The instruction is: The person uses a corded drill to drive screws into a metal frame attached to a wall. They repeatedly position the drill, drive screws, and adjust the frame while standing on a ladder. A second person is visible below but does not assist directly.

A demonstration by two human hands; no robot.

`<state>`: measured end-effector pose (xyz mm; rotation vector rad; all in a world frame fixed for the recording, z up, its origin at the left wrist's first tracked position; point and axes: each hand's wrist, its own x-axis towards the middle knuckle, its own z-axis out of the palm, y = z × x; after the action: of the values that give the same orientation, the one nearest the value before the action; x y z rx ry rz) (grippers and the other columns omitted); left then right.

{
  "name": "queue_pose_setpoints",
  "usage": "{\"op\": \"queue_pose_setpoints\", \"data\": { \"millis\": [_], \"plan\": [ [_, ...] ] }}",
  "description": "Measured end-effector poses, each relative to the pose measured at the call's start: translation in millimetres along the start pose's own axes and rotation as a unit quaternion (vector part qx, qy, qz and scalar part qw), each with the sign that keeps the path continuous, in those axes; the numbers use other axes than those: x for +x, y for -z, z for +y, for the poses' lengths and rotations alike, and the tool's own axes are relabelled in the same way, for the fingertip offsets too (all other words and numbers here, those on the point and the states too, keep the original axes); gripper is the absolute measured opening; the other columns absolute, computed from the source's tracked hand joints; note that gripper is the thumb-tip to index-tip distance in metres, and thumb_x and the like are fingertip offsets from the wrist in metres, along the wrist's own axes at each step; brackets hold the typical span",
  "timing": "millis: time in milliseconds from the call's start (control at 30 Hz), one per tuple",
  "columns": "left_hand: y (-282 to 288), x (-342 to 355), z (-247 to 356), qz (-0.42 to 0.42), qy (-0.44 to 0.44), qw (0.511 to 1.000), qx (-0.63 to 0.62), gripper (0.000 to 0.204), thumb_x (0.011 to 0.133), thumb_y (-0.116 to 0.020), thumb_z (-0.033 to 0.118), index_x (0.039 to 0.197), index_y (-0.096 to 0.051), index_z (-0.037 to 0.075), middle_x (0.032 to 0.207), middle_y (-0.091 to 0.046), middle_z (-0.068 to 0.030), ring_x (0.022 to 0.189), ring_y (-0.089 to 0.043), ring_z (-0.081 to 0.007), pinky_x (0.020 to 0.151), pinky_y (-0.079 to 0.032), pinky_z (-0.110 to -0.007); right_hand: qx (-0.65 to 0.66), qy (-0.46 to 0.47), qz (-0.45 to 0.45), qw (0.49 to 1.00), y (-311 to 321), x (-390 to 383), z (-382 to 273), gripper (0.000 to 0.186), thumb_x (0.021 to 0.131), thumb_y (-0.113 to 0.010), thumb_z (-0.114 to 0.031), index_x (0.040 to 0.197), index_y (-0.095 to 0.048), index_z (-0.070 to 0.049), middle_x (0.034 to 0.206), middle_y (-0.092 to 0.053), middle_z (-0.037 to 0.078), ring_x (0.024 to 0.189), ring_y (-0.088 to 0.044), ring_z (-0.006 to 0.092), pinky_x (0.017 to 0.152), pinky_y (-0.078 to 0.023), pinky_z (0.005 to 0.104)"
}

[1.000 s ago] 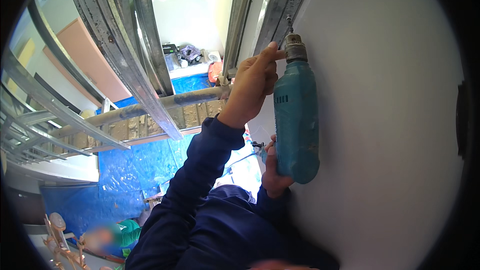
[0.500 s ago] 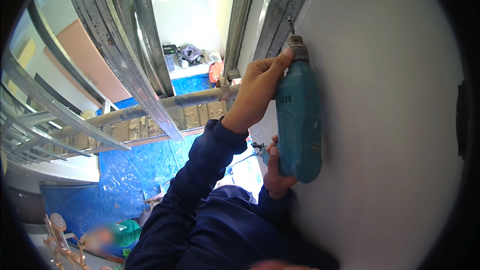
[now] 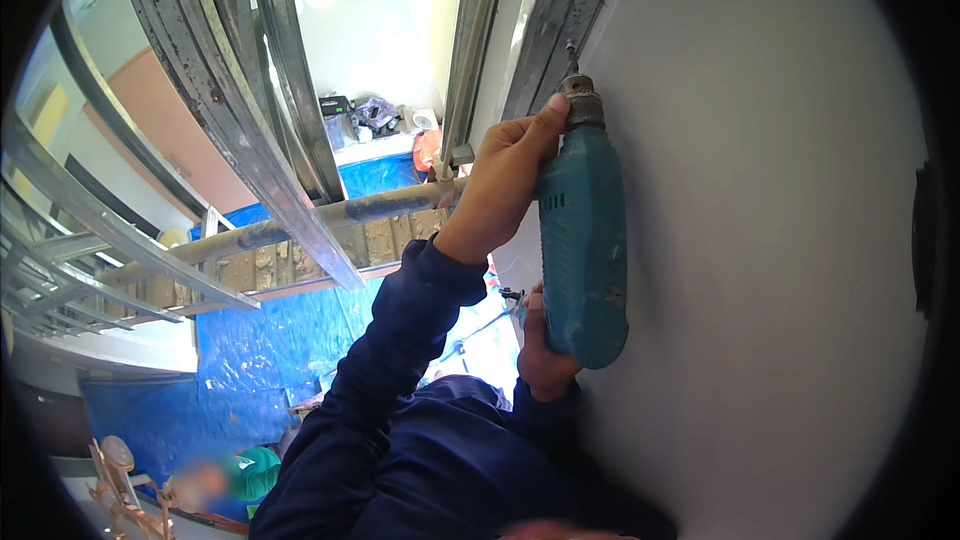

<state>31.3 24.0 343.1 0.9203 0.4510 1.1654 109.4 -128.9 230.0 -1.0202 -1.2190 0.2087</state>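
A teal power drill stands upright beside the white wall surface, its bit reaching up to a grey metal channel. My left hand is closed on the front of the drill, its thumb lying on the metal chuck and its other fingers largely hidden behind the tool. Lower down, my right hand wraps round the drill's handle, which is mostly hidden by the body.
Long metal studs and a dirty pipe run across the left. Below are blue sheeting, a pile of bags and boxes, a pink door and another person in a green shirt.
My left thumb moved down onto the chuck. Since half a second ago the drill and both my hands have shifted slightly leftward, with the bit staying at the channel.
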Motion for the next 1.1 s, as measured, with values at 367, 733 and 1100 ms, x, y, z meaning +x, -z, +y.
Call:
{"op": "queue_pose_setpoints", "data": {
  "millis": [367,733,1100],
  "plan": [
    [0,29,18,-0.021,0.02,0.995,-0.092,0.045,0.104,-0.057,0.04,0.119,-0.066,-0.002,0.062,-0.029,0.0101,0.05,-0.027,-0.0028,0.048,-0.024,-0.021,-0.045,0.04,-0.025,0.998,3,-4,-1,0.026,0.091,-0.066,0.008,0.115,-0.057,0.002,0.096,-0.068,0.011,0.084,-0.066,0.0175,0.077,-0.057,0.0305],
    [-27,39,38,0.066,0.027,0.995,-0.07,0.03,0.099,-0.067,0.032,0.109,-0.072,0.004,0.062,-0.037,0.0089,0.051,-0.033,-0.0048,0.047,-0.028,-0.023,-0.103,0.029,0.032,0.994,9,-18,16,0.027,0.087,-0.072,0.004,0.113,-0.064,0.002,0.102,-0.071,0.013,0.095,-0.07,0.021,0.084,-0.057,0.034],
    [8,17,48,-0.029,-0.023,0.982,-0.186,0.023,0.102,-0.064,0.032,0.103,-0.065,0.009,0.063,-0.033,0.0085,0.05,-0.027,-0.0046,0.047,-0.025,-0.024,-0.153,0.106,-0.093,0.978,31,-41,5,0.018,0.087,-0.071,-0.002,0.105,-0.068,-0.001,0.099,-0.071,0.01,0.089,-0.069,0.0243,0.079,-0.055,0.033]
  ]
}}
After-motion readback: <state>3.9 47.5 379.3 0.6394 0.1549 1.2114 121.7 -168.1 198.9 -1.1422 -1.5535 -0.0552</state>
